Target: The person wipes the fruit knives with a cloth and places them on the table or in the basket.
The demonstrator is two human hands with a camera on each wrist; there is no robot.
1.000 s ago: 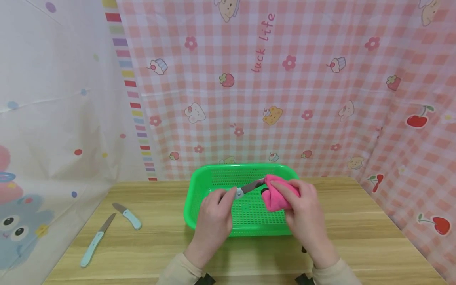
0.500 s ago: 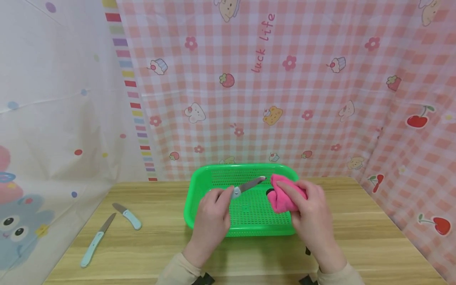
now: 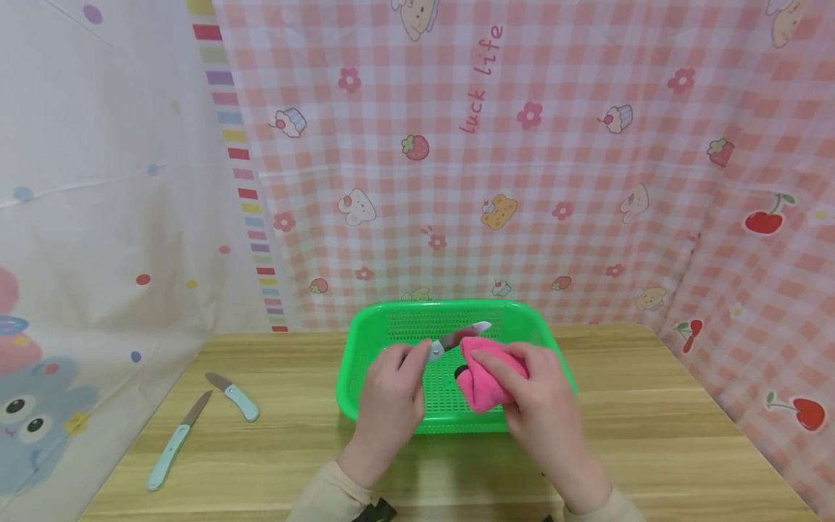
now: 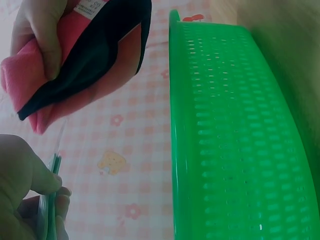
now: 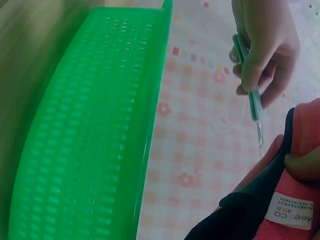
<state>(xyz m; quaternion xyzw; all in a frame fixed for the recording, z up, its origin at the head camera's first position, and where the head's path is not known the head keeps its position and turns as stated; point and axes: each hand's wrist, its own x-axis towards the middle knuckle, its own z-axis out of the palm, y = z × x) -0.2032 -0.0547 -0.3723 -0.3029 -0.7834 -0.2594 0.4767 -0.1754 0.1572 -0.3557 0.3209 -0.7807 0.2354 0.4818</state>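
My left hand (image 3: pixel 390 395) grips a knife (image 3: pixel 464 335) by its pale blue handle, its blade pointing up and to the right above the green basket. In the right wrist view the knife's handle (image 5: pixel 254 102) shows between the fingers and thumb. My right hand (image 3: pixel 551 409) holds a folded pink cloth (image 3: pixel 485 377) with dark edging, its upper edge right at the lower side of the blade. A white label (image 5: pixel 290 211) on the cloth shows in the right wrist view.
The green perforated basket (image 3: pixel 385 309) stands on the wooden table (image 3: pixel 287 435) beneath both hands. At the left lie two more knives with pale blue handles, a longer knife (image 3: pixel 171 453) and a shorter knife (image 3: pixel 240 400). A checked curtain (image 3: pixel 443 181) hangs behind.
My right hand moved slightly right with the cloth, off the blade tip, then back left and down to the blade's lower side. The left hand and knife have hardly moved.
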